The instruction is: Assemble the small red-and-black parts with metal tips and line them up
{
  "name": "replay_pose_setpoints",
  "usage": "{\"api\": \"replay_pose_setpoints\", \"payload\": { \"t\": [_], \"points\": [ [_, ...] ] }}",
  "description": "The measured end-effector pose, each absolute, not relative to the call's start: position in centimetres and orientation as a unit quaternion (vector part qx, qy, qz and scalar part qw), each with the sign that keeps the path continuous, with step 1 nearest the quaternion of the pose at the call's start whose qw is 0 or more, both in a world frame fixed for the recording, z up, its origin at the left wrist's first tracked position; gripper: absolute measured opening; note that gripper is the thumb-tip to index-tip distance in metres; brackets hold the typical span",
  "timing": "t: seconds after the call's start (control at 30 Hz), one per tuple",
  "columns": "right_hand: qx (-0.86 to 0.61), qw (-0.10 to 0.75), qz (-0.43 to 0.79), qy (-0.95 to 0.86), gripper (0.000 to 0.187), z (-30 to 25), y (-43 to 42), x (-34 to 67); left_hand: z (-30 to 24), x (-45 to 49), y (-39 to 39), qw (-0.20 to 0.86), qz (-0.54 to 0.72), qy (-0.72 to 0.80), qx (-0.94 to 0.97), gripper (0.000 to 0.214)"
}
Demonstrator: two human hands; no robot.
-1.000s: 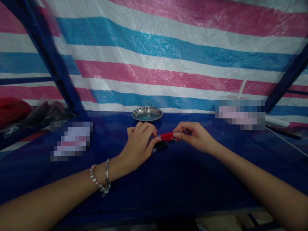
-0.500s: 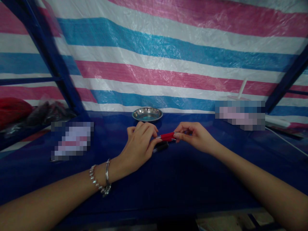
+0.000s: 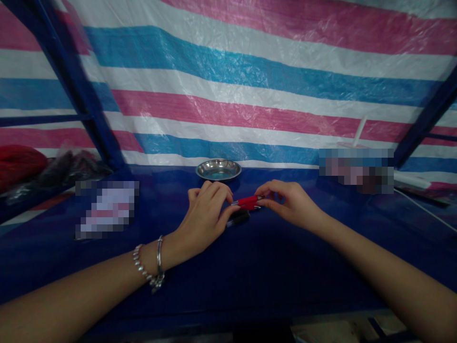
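Observation:
A red pen (image 3: 247,201) with a silvery left end lies between my two hands, just above the blue table. My left hand (image 3: 207,214) is closed on its left end, back of the hand up, with a bracelet and a bangle at the wrist. At the other end, the thumb and fingers of my right hand (image 3: 285,200) pinch the pen. A second red strip with a silver tip shows directly below it; whether it is part of the same pen I cannot tell. Close under the left thumb, a black pen-like piece (image 3: 240,218) rests on the table.
Behind my hands stands a shallow steel dish (image 3: 218,170). A blurred-out flat item (image 3: 109,209) lies on the left of the blue table (image 3: 264,281), and another blurred-out item (image 3: 357,171) at the back right, near a white cable. Bagged things (image 3: 71,166) sit far left.
My right fingers have shifted slightly left and up at the pen's end. The pen has turned a little, its right end higher. My left hand is nearly still.

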State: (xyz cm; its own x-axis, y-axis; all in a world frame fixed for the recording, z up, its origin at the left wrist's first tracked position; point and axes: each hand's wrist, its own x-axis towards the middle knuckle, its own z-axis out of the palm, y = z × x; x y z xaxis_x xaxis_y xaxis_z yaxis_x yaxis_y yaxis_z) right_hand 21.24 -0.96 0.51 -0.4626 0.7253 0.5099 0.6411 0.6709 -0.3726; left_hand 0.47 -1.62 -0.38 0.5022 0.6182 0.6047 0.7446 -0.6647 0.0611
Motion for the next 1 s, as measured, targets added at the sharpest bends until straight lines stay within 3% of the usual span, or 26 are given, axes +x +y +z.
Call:
{"api": "replay_pose_setpoints", "payload": {
  "t": [0.47,1.0],
  "points": [
    [-0.501,0.304,-0.035,-0.809,0.015,-0.2,1.2,22.8,-0.9,0.5,-1.7,0.097,-0.21,-0.415,-0.88,0.013],
    [-0.585,0.157,-0.068,-0.793,0.02,-2.1,2.4,23.1,-0.4,0.5,-2.1,0.059,-0.166,-0.378,-0.909,0.008]
  ]
}}
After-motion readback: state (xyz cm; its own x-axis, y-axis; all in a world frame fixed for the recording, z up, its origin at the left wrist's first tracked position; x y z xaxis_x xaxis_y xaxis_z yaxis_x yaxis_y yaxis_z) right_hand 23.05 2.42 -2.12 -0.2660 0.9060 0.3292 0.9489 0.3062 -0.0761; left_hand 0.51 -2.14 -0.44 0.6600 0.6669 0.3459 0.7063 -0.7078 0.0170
